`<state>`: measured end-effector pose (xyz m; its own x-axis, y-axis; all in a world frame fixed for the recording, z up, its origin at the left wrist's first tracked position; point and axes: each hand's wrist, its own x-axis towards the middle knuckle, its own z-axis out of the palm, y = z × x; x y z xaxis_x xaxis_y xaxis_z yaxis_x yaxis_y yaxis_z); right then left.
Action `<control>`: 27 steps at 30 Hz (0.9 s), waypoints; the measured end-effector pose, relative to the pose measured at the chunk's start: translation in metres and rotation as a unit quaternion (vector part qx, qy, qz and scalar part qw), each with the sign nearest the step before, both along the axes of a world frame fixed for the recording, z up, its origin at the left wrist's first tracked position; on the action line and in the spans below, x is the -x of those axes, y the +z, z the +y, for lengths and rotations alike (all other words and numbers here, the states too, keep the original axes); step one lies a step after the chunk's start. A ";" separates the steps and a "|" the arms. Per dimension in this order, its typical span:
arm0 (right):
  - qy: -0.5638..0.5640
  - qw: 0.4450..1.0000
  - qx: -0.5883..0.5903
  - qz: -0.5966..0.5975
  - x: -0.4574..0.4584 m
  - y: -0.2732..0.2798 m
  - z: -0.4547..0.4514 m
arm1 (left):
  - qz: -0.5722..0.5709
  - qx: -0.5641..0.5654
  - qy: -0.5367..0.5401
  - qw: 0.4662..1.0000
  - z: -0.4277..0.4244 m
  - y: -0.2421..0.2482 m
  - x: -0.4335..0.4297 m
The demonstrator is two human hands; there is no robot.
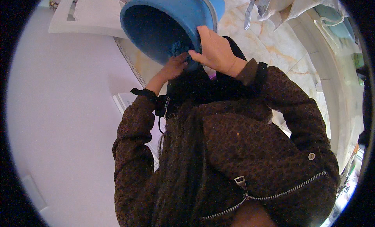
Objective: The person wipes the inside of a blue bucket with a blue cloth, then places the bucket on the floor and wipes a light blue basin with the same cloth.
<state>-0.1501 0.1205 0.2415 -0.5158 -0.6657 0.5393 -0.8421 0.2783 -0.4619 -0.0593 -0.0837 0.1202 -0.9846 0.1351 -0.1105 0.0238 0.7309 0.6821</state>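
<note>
A blue plastic bucket is tipped on its side at the top of the view, its dark mouth turned towards the lower left. My right hand grips the near right of its rim, the thumb along the edge. Inside the mouth, my left hand has its fingers against the lower inner wall. A bunched blue cloth shows at those fingertips, and they seem closed on it. Much of the bucket's inside lies in shadow. A grey handle curves around the bucket's outside.
A pale wall fills the left. Near its top is a white panel with a rectangular opening. Marbled floor tiles lie beyond the bucket. Light fabric hangs at upper right, by a curved white ledge and a pale blue container.
</note>
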 end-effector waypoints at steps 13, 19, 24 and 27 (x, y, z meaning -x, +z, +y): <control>0.024 0.992 0.015 -0.125 0.001 0.005 -0.059 | 0.043 0.349 -0.045 0.935 -0.105 0.000 -0.004; 0.093 0.990 0.035 -0.099 0.015 0.024 -0.063 | 0.092 0.456 -0.001 0.885 -0.144 0.006 0.002; 0.157 0.987 0.030 -0.023 0.028 0.041 -0.094 | 0.005 -0.117 0.114 0.986 -0.044 0.030 -0.016; 0.143 0.989 -0.010 -0.025 0.036 0.052 -0.101 | -0.037 -0.230 0.173 0.957 -0.022 0.050 -0.024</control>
<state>-0.1866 0.0190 0.2937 -0.3301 -0.7986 0.5033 -0.8637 0.0405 -0.5023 -0.0354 -0.1057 0.1703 -0.9712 -0.1460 -0.1884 -0.2256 0.3085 0.9241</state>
